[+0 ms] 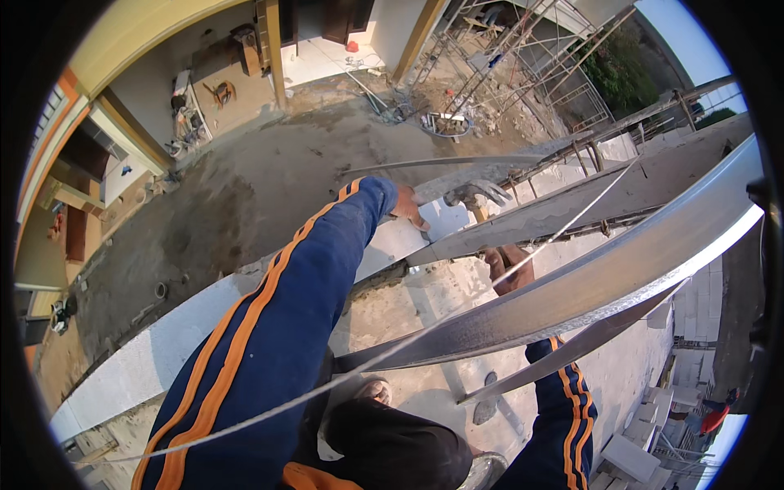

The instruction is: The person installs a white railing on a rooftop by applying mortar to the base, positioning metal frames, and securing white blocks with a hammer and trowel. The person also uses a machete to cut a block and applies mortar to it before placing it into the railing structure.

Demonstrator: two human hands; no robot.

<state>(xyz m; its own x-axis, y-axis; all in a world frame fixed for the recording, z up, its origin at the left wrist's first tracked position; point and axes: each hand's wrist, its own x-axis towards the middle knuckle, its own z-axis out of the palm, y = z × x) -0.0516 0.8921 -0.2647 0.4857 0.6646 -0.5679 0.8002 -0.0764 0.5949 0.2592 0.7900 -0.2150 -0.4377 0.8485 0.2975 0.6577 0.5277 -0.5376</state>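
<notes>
My left hand [407, 209] rests on the white block [445, 219] along the wall's top, fingers stretched down over its edge. Just right of it is the dark metal head of a claw hammer [476, 193], close above the block. A short length of its wooden handle shows below the head and then passes behind a grey beam [572, 196]. My right hand [508, 268] is curled closed on the near side of that beam, in line with the handle. The grip itself is hidden. Both forearms wear dark blue sleeves with orange stripes.
A curved-looking metal channel [572, 306] crosses in front of my right forearm. A taut white string [408, 339] runs diagonally over everything. Rebar [584, 159] stands along the beam. Scaffolding [523, 61] rises beyond, above a lower muddy ground [220, 212]. A person [714, 420] is at far right.
</notes>
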